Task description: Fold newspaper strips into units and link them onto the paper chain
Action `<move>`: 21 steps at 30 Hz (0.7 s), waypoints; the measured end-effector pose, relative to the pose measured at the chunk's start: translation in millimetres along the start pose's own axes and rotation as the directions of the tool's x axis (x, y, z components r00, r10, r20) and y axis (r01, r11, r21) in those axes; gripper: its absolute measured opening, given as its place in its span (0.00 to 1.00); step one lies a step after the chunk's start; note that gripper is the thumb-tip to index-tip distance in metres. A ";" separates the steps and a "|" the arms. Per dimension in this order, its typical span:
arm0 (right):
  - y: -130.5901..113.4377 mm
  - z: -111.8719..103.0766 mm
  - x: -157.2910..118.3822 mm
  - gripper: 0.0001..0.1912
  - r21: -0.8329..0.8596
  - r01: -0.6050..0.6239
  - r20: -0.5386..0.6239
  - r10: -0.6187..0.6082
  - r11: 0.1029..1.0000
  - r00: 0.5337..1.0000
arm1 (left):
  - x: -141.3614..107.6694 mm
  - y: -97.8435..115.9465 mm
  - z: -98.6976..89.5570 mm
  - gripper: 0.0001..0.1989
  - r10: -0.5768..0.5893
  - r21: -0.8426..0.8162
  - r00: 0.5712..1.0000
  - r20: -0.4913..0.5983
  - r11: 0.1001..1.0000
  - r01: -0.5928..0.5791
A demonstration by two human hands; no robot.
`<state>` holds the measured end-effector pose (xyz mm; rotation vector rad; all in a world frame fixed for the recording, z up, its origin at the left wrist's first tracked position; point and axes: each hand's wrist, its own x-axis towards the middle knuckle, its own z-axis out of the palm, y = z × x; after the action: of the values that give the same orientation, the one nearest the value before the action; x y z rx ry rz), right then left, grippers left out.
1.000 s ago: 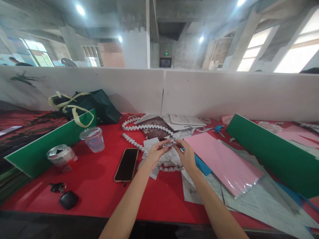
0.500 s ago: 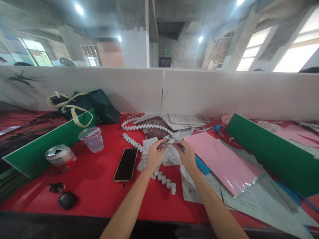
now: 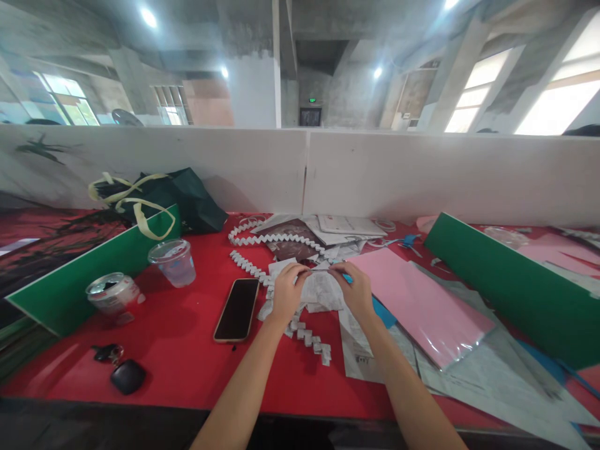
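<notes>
A thin strip of paper (image 3: 319, 270) stretches between my two hands above the middle of the red table. My left hand (image 3: 287, 290) pinches its left end, and my right hand (image 3: 354, 289) pinches the right end. Beneath and between them lie loose pieces of grey printed paper (image 3: 323, 290). A zigzag chain of folded paper (image 3: 290, 238) loops behind my hands, and another part of folded chain (image 3: 309, 338) comes out below my left hand. Blue material shows beside my right hand.
A phone (image 3: 237, 310), keys (image 3: 126, 375), a can (image 3: 115, 297) and a plastic cup (image 3: 173, 262) stand or lie left. Pink sheets (image 3: 417, 300) cover newspaper (image 3: 506, 375) at right. Green boards (image 3: 515, 287) flank both sides; a dark bag (image 3: 192, 200) sits back left.
My hands have moved slightly apart, and more of the thin strip now shows between them. The things on the table have not moved.
</notes>
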<state>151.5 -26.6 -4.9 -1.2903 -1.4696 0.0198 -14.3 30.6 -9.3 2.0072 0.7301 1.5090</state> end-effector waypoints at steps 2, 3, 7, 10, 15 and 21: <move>-0.3 -0.3 0.2 0.08 -0.008 0.008 0.010 -0.008 1.000 1.000 | -0.6 -0.9 0.1 0.05 0.010 0.029 1.000 0.011 1.000 -0.010; -0.2 -0.2 0.2 0.08 -0.007 0.012 0.019 -0.012 1.000 1.000 | -0.8 -1.4 0.0 0.05 0.009 0.041 1.000 0.009 0.999 -0.009; 0.8 1.8 -0.4 0.08 0.008 0.019 0.044 -0.020 1.000 0.999 | -1.2 -3.7 -0.8 0.04 -0.025 0.058 1.000 -0.011 0.998 0.026; 2.6 3.8 -1.1 0.08 0.017 0.016 0.070 -0.017 1.000 0.997 | -0.8 -6.2 -2.0 0.04 -0.046 0.045 0.999 -0.010 0.998 0.046; 5.8 6.7 -2.0 0.10 0.069 0.002 0.108 -0.010 0.998 0.994 | 0.5 -7.4 -4.0 0.04 -0.074 0.050 0.997 -0.018 0.996 0.075; 6.9 7.2 -1.0 0.10 0.083 -0.017 0.100 0.008 0.996 0.995 | 1.3 -4.6 -4.0 0.05 -0.097 -0.006 0.995 0.002 0.995 0.097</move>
<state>150.9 -20.2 -12.7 -1.2452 -1.5291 0.1547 -18.3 35.2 -10.6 1.9394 0.8088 1.4519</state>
